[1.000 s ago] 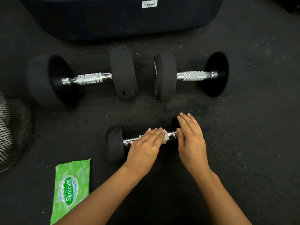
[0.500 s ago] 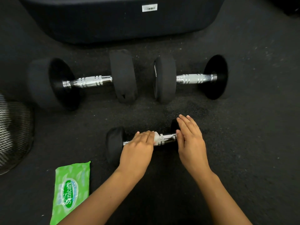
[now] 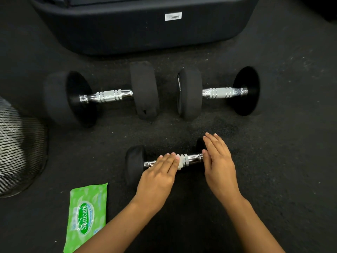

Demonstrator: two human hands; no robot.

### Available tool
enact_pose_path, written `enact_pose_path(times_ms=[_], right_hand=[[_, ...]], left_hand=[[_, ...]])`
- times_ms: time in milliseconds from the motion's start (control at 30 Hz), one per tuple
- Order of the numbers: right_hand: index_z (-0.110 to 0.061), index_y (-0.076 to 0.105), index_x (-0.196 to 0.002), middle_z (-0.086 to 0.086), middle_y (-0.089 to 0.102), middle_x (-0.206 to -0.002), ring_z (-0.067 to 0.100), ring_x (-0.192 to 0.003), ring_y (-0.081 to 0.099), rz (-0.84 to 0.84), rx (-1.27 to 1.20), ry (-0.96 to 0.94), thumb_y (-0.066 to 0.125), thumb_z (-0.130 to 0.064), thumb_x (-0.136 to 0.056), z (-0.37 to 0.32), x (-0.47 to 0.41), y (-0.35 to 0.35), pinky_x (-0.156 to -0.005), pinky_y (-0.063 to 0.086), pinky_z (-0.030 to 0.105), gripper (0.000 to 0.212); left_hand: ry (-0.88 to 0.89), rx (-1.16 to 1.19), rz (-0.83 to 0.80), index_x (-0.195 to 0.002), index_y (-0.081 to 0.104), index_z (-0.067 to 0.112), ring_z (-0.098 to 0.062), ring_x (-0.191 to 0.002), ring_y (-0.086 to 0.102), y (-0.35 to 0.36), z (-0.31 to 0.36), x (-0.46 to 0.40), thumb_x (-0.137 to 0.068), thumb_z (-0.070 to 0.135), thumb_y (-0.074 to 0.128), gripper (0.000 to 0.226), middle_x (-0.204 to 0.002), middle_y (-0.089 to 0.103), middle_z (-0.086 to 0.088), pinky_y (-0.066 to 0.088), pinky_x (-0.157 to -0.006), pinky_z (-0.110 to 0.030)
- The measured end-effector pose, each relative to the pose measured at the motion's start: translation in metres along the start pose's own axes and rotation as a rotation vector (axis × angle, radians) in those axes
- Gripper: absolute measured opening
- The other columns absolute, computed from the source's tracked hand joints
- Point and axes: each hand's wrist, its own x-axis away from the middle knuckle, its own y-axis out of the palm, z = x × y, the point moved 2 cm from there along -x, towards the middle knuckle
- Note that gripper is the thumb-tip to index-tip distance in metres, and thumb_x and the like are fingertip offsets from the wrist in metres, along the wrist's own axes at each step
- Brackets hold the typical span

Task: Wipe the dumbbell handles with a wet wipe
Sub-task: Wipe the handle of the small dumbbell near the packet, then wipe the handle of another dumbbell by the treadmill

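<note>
Left hand [image 3: 160,172] presses white wipe [image 3: 179,162] on ribbed chrome handle [image 3: 191,159].

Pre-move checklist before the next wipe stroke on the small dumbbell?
1. Wet wipe under left hand, on the handle: ok.
2. Right hand flat on the right end of the small dumbbell, steadying it: ok.
3. Handle right of the wipe bare: ok.
4. Handle's underside wiped: cannot tell.
5. Two large dumbbells untouched, apart from the hands: ok.
6. Wipes pack nearby: ok.
</note>
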Motion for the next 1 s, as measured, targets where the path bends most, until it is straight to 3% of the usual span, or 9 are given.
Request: enact_pose_path(times_ms=[233, 400, 467, 567, 767, 900, 1000], right_hand=[[-0.004, 0.05, -0.131, 0.007, 0.047, -0.138, 0.015, -0.134, 0.028, 0.025, 0.007, -0.012, 0.05, -0.008, -0.093, 0.0, 0.0, 0.002, -0.11, 0.021, 0.032, 0.038], [-0.009, 0.044, -0.137, 0.0, 0.039, -0.145, 0.004, -0.135, 0.015, -0.08, -0.03, -0.006, 0.047, -0.014, -0.096, 0.002, -0.003, -0.004, -0.109, 0.009, 0.016, 0.041], [-0.012, 0.041, -0.138, -0.003, 0.036, -0.147, 0.002, -0.136, 0.012, -0.108, -0.047, -0.003, 0.048, -0.017, -0.096, 0.003, -0.003, -0.008, -0.109, 0.009, 0.016, 0.044], [-0.015, 0.044, -0.137, -0.004, 0.036, -0.146, 0.006, -0.14, 0.011, -0.096, -0.065, -0.04, 0.056, -0.018, -0.091, -0.005, 0.001, -0.015, -0.112, 0.014, 0.025, 0.047], [-0.021, 0.057, -0.122, -0.006, 0.052, -0.129, 0.012, -0.129, 0.036, -0.097, -0.07, -0.29, 0.064, -0.023, -0.085, -0.042, 0.001, -0.021, -0.106, 0.028, 0.029, 0.038], [-0.015, 0.065, -0.103, -0.004, 0.061, -0.108, 0.013, -0.106, 0.05, -0.05, -0.016, -0.355, 0.064, -0.02, -0.084, -0.046, -0.015, -0.026, -0.088, 0.046, 0.034, 0.02], [-0.013, 0.066, -0.097, -0.003, 0.062, -0.101, 0.013, -0.097, 0.05, -0.07, -0.025, -0.435, 0.056, -0.021, -0.087, -0.044, -0.032, -0.03, -0.08, 0.048, 0.035, 0.017]], left_hand=[[0.083, 0.041, 0.008, -0.109, 0.067, 0.001, -0.022, -0.097, 0.067, 0.006, 0.008, -0.02, -0.047, 0.0, 0.088, 0.065, -0.108, 0.068, -0.014, 0.05, -0.087, -0.035], [0.047, 0.096, -0.015, -0.109, 0.068, 0.007, -0.018, -0.095, 0.068, 0.005, -0.002, -0.023, -0.053, 0.008, 0.089, 0.059, -0.107, 0.069, -0.01, 0.053, -0.084, -0.033], [0.004, 0.081, -0.02, -0.107, 0.068, 0.009, -0.016, -0.093, 0.068, 0.0, -0.006, -0.018, -0.052, 0.01, 0.09, 0.06, -0.105, 0.07, -0.008, 0.053, -0.083, -0.031], [-0.008, 0.077, 0.01, -0.109, 0.067, 0.009, -0.016, -0.09, 0.069, -0.013, -0.005, -0.019, -0.053, 0.009, 0.089, 0.06, -0.101, 0.071, -0.006, 0.053, -0.082, -0.031], [-0.004, 0.092, 0.082, -0.128, 0.051, 0.006, -0.017, -0.083, 0.07, -0.057, 0.003, -0.038, -0.057, 0.012, 0.086, 0.079, -0.094, 0.072, -0.005, 0.054, -0.072, -0.027], [0.016, 0.094, 0.106, -0.132, 0.044, 0.008, -0.013, -0.079, 0.069, -0.068, 0.004, -0.046, -0.058, 0.014, 0.086, 0.085, -0.092, 0.071, 0.0, 0.053, -0.071, -0.023], [0.01, 0.079, 0.109, -0.131, 0.045, 0.01, -0.012, -0.075, 0.068, -0.07, 0.001, -0.056, -0.062, 0.017, 0.085, 0.08, -0.088, 0.07, -0.001, 0.053, -0.067, -0.022]])
